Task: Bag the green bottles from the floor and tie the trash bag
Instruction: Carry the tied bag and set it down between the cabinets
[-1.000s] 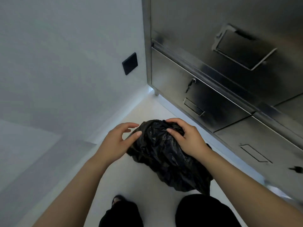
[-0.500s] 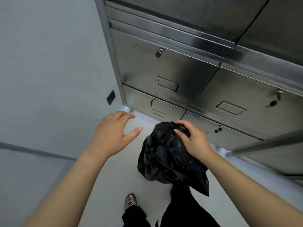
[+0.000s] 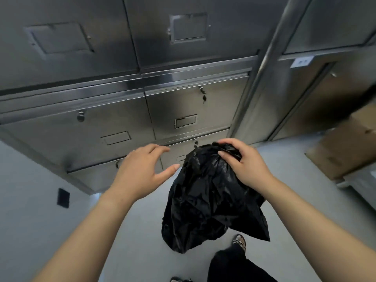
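My right hand (image 3: 245, 162) clamps the gathered neck of the black bag (image 3: 211, 202), fingers curled over the bunched plastic so the mouth stays shut and the load hangs off the floor (image 3: 140, 237), just ahead of my foot (image 3: 240, 241). My left hand (image 3: 142, 169) is empty, fingers spread, held just left of the bag without touching it, placed, I judge, to take the other side of the neck for a knot. The bag bulges at the bottom; its contents are hidden, and no green bottles show on the floor, so bagging looks finished and tying is what remains. Steel cabinets (image 3: 114, 123) stand at the far side, a cardboard box (image 3: 343, 151) far right.
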`<state>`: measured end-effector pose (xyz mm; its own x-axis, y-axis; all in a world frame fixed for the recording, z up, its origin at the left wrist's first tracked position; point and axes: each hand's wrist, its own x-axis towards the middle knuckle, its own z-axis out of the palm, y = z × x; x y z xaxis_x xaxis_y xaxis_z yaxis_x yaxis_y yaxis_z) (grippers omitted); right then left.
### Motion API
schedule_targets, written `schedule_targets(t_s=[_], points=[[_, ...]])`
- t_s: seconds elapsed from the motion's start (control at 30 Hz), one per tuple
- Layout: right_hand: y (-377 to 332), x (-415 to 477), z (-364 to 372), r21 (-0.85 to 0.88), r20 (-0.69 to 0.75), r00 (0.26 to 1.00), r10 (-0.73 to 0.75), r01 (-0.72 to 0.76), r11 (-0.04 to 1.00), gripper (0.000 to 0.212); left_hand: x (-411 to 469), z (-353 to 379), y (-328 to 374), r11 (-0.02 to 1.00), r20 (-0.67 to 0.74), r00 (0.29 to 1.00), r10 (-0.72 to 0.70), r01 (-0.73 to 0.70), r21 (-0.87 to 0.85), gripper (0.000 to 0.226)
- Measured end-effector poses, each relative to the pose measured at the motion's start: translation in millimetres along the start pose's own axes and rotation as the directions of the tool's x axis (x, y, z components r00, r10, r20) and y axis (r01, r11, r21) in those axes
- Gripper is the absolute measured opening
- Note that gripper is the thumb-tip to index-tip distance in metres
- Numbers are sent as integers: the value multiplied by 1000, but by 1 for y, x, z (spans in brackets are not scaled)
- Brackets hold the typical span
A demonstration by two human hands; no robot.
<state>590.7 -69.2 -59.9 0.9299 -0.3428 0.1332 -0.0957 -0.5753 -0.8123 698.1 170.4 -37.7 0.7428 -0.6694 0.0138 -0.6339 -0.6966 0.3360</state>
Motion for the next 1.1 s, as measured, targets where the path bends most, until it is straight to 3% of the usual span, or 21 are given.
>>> schedule_targets(t_s=[0.2,0.33,0.5,0.83,1.1], points=[[34,-30,-78,25,-202,971,127,-124,992,19,57,31,77,979,88,976,200,-196,-50,75],[65,-40,-124,74,-291,941,175,-160,984,19,93,58,133,961,137,957,257,-238,-139,72],[107,-39,-189,86,-359,911,202,-183,979,19,148,79,206,943,181,925,334,-325,-76,67],[180,-7,-314,62,-488,847,211,-208,976,17,263,94,336,875,98,872,480,-484,22,72],[216,61,-387,-43,-614,768,184,-265,963,19,387,82,390,780,57,779,624,-626,22,69]])
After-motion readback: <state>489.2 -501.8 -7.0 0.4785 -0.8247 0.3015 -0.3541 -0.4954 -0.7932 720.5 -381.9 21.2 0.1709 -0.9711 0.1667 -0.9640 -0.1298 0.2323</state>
